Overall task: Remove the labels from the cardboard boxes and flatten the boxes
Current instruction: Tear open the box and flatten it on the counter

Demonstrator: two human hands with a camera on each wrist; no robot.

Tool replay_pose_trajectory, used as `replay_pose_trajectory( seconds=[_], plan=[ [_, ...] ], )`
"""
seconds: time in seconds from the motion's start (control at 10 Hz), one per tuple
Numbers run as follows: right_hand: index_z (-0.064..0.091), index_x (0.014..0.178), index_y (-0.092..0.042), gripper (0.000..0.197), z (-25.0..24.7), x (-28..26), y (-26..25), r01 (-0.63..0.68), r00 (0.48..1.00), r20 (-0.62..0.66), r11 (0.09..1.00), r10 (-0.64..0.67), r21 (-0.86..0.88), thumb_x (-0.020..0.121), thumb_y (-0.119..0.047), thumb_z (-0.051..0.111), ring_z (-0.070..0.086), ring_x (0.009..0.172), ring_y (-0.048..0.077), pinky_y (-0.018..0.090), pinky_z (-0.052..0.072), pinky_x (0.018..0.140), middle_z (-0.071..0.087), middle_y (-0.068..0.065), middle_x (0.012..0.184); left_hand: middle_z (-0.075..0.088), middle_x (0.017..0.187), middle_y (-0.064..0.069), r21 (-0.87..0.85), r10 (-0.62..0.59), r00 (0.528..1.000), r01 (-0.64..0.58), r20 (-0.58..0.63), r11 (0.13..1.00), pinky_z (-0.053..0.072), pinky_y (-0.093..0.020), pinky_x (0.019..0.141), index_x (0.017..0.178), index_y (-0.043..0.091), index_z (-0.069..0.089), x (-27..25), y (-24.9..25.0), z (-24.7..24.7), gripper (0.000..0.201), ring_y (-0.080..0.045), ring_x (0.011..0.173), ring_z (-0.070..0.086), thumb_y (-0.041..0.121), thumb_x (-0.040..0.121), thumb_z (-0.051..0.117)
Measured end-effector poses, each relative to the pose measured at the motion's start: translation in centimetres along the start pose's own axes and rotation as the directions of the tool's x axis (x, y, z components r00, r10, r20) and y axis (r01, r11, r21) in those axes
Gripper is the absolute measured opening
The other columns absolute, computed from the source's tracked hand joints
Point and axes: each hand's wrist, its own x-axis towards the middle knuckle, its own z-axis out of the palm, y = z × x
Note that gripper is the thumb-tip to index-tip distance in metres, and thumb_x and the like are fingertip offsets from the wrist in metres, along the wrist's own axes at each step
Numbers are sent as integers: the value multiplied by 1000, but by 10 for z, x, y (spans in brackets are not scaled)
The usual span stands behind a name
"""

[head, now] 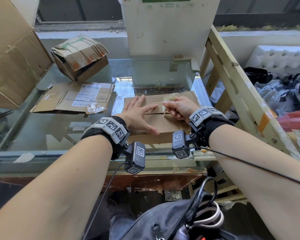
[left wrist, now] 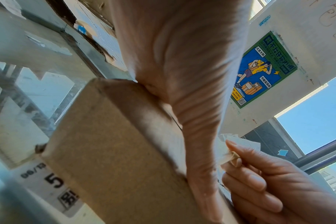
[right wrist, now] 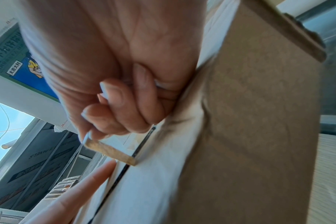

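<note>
Fingers of the left hand [head: 139, 113] press flat on the cardboard box [head: 170, 124]; right hand [head: 179, 109] pinches tape [head: 169, 99].

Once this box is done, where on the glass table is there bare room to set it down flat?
Bare glass table lies near the front edge, left of the left hand and below the flattened box with labels. A smaller patch lies behind the box being worked on, before the white board. The far left is crowded by the crushed box and big carton.
</note>
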Motion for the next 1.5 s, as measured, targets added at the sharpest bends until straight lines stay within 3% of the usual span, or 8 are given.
replay_pose_trajectory(
  seconds=[1.2, 1.3, 1.4, 1.5],
  plan=[
    [50, 63, -10, 31, -5, 0, 3, 3, 999, -34, 979, 4, 205, 93, -11, 58, 33, 24, 5, 11, 21, 27, 46, -1, 38, -21, 160, 1, 16, -6, 1000, 5, 14, 1000, -14, -43, 115, 149, 50, 14, 0, 1, 0, 104, -19, 145, -24, 64, 65, 74],
    [49, 63, -10, 31, -3, 0, 3, 14, 998, -66, 986, -3, 165, 92, -11, 59, 33, 24, 5, 11, 21, 28, 45, -2, 37, -21, 160, -1, 37, -14, 1000, 13, 28, 999, -14, -44, 115, 150, 48, 13, 0, 3, -2, 105, -21, 145, -24, 64, 66, 74],
    [50, 64, -12, 29, 2, -3, 3, 79, 981, -181, 996, -72, 34, 91, -10, 60, 35, 26, 6, 13, 24, 29, 46, -1, 39, -20, 160, -4, 63, -38, 998, 35, 50, 997, -11, -47, 116, 150, 46, 14, 0, 9, -6, 106, -24, 146, -23, 63, 66, 75],
    [52, 61, -14, 29, 0, -3, 7, 129, 940, -279, 961, -197, -244, 88, -15, 64, 60, 47, 16, 24, 52, 50, 56, 6, 54, -16, 161, -7, 78, -58, 997, 54, 54, 995, -9, -49, 116, 150, 45, 16, 0, 17, -9, 107, -26, 146, -21, 60, 65, 78]
  ],
)
